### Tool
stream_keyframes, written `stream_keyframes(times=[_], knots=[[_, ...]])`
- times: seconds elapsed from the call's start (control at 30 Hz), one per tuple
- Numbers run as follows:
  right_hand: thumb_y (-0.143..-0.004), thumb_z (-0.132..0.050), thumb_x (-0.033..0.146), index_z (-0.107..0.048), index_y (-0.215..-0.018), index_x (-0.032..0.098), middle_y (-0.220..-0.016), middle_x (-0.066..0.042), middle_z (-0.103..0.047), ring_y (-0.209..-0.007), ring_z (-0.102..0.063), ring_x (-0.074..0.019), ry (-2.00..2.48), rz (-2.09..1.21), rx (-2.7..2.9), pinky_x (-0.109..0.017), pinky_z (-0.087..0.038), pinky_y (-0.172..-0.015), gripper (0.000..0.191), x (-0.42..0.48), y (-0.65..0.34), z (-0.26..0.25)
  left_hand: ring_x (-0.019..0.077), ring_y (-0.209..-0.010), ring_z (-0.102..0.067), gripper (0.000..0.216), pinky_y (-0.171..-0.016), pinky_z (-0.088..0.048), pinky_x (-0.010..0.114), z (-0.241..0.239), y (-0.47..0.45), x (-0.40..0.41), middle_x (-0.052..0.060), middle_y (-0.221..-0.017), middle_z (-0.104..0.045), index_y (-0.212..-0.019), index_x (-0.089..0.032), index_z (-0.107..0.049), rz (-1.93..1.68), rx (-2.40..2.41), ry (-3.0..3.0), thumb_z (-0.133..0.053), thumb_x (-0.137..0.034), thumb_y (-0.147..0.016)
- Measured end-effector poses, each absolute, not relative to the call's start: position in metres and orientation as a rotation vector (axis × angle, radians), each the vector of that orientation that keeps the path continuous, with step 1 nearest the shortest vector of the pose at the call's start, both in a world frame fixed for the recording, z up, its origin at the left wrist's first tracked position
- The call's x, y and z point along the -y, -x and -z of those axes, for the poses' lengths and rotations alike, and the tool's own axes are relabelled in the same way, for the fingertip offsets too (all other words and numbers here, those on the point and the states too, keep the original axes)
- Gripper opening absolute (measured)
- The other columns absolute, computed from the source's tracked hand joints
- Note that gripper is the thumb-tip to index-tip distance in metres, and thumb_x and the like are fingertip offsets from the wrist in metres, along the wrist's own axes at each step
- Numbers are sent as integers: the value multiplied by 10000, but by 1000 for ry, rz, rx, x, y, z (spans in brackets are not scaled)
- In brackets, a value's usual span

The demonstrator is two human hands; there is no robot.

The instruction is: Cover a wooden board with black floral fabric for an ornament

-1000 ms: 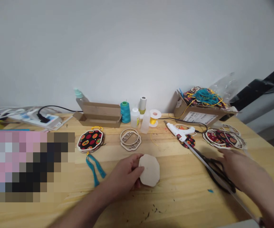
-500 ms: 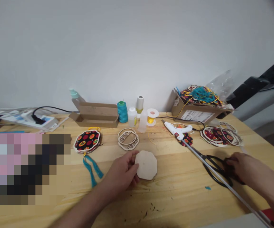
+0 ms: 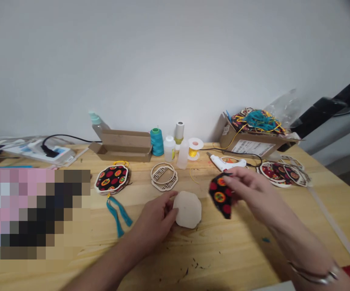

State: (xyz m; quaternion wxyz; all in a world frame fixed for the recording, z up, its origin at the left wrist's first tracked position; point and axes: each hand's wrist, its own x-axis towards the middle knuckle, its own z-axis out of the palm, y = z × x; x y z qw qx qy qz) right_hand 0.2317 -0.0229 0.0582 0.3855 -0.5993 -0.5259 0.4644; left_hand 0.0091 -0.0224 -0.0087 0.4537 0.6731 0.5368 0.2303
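Observation:
My left hand (image 3: 159,220) is closed on the edge of a pale wooden plaque (image 3: 188,210) with notched corners, held just over the table or resting on it; I cannot tell which. To the right of it, my right hand (image 3: 244,188) pinches a piece of dark patterned fabric (image 3: 220,196) with red and orange motifs, hanging limp and slightly blurred. Behind that hand lies a white glue gun (image 3: 228,163). A long translucent glue stick (image 3: 334,224) shows right of my forearm. The black scissors are out of sight.
Wooden lattice and ring pieces (image 3: 164,176) lie beyond my left hand. A finished patterned pendant (image 3: 112,179) with a teal tassel (image 3: 118,216) is at left. Along the wall stand an open carton (image 3: 123,149), teal thread (image 3: 157,142), bottles (image 3: 169,149) and a full box (image 3: 250,143).
My right hand has left the scissors at right and moved left and up, taking up the patterned fabric that lay near the glue gun. The left hand and plaque have barely moved.

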Motion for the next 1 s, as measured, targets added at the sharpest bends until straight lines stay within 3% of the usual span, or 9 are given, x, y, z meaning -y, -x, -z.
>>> stream_keyframes(times=[0.1,0.23,0.37,0.47,0.53,0.67,0.83,1.0], knots=[[-728,-577,381,-518,-749,159,-599,34,-547,-424,-474,-63,1393,-1437,1345,-179,-393,-363,230,6,-203,-42,163,-584,-550,395,-552,-396,248,8,-8,21,-3,-654,-613,-1171,-168,-551,-571,-1319,-1785,-470,-239,-790],[-709,-587,333,-519,-733,158,-597,37,-554,-444,-504,-74,1373,-1514,1314,-174,-403,-343,190,-6,-186,-21,155,-569,-541,392,-548,-378,238,5,-7,19,-23,-635,-619,-1179,-205,-548,-545,-1264,-1817,-458,-209,-797],[-714,-584,357,-495,-713,168,-581,44,-548,-362,-458,-57,1390,-1472,1281,-181,-364,-315,209,-4,-184,-4,176,-763,-592,283,-694,-412,258,4,-8,19,20,-825,-681,-1010,-218,-643,-653,-1289,-1736,-411,-243,-850],[-718,-584,371,-495,-724,174,-559,47,-536,-340,-442,-61,1415,-1440,1303,-191,-346,-310,217,1,-184,2,140,-566,-550,339,-532,-395,226,6,-11,19,0,-612,-626,-839,-191,-647,-702,-1303,-1474,-372,-385,-880],[-723,-588,371,-509,-737,172,-550,45,-530,-353,-441,-63,1415,-1417,1319,-192,-345,-322,215,3,-183,2,94,-400,-434,337,-401,-305,197,8,-13,19,-40,-482,-534,-818,-177,-620,-668,-1238,-1268,-423,-449,-850],[-689,-657,350,-530,-818,168,-685,17,-575,-451,-461,-53,1289,-1489,1239,-162,-297,-352,258,3,-186,-2,40,-366,-394,236,-367,-236,151,10,-14,17,-53,-502,-535,-771,-151,-582,-701,-1135,-1059,-626,-380,-737],[-737,-627,436,-543,-1028,194,-708,30,-564,-488,-438,-37,1050,-1783,1033,-141,-222,-375,388,0,-193,-6,28,-320,-379,238,-349,-195,138,7,-14,14,-71,-430,-509,-790,-144,-561,-792,-1078,-948,-644,-356,-720],[-660,-713,331,-652,-873,150,-769,-15,-661,-603,-564,-89,1061,-1802,1122,-193,-408,-519,286,-2,-193,-1,19,-298,-357,241,-332,-165,127,4,-13,12,-66,-379,-507,-797,-126,-594,-783,-1096,-926,-645,-350,-727]])
